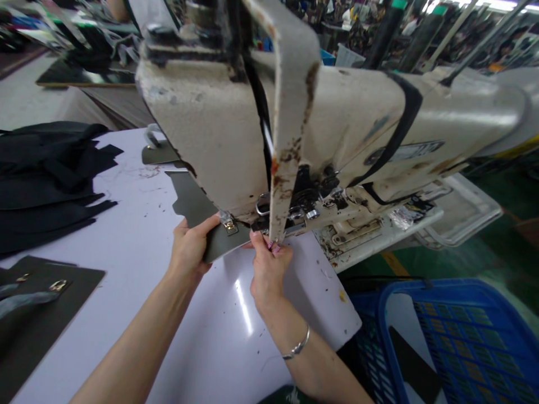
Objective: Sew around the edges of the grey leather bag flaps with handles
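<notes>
A dark grey panel (196, 205) with a small gold metal fitting lies partly under the head of a large cream sewing machine (202, 123). My left hand (189, 247) grips the panel's near left edge, thumb on top and fingers underneath. Close to the needle area, my right hand (269, 264) is closed at the panel's right end, with a small pink thing (273, 247) at its fingertips. The machine's rusty front bar hides part of the stitching area.
Black fabric pieces (46, 179) are piled at the left, above another grey panel (54, 297) with gold fittings. A blue basket (467, 286) stands at the lower right. Behind the machine bed is a pale tray (484, 207). Thread scraps dot the white table (126, 235).
</notes>
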`<state>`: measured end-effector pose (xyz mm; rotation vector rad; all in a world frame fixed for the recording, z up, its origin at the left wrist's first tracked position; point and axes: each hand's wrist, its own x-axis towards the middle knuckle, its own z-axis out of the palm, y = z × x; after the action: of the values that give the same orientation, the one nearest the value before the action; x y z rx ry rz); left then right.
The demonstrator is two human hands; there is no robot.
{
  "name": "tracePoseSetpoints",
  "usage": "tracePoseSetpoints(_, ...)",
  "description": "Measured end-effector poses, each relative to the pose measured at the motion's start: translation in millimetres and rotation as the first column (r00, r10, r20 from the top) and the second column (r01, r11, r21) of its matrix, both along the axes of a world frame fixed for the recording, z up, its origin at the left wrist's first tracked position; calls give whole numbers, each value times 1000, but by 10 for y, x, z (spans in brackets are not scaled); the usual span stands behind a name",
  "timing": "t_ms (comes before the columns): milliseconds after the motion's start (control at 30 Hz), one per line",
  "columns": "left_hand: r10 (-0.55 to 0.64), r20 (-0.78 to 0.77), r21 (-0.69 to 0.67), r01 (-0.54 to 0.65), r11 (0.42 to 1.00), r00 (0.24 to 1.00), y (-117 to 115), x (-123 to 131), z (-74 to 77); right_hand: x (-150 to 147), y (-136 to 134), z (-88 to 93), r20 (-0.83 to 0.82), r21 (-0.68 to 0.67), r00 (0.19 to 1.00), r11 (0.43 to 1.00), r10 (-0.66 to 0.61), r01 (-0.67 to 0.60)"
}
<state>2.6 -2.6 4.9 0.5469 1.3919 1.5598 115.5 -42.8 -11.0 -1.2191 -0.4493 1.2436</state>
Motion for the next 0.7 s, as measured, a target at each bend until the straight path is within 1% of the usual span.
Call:
tracePoseSetpoints(100,28,-5,-11,-28,1000,1000,-41,12,5,-23,3,-18,4,1,999,999,-32,32)
tracePoseSetpoints(233,94,-6,-19,-94,995,996,-102,55,28,-22,5,-39,8,4,1000,1000,-24,24)
tracePoseSetpoints(333,126,-15,28,-126,992,992,-146,78,-11,-23,6,-48,31,9,999,999,-40,40)
tracePoseSetpoints(467,130,-15,82,-129,988,991,-202,87,-82,-22,-2,-36,33,2,999,999,-32,32)
tracePoseSetpoints(567,145,-7,59,-144,988,989,-257,95,-80,-7,-11,-17,24,6,999,1000,-25,25)
tracePoseSetpoints(633,171,0,28,-171,985,985,-311,111,-57,11,-15,6,15,2,1000,1000,-23,23)
tracePoseSetpoints(700,192,12,27,-192,981,981,-383,142,-29,38,-17,41,-5,-7,1000,1000,-25,25)
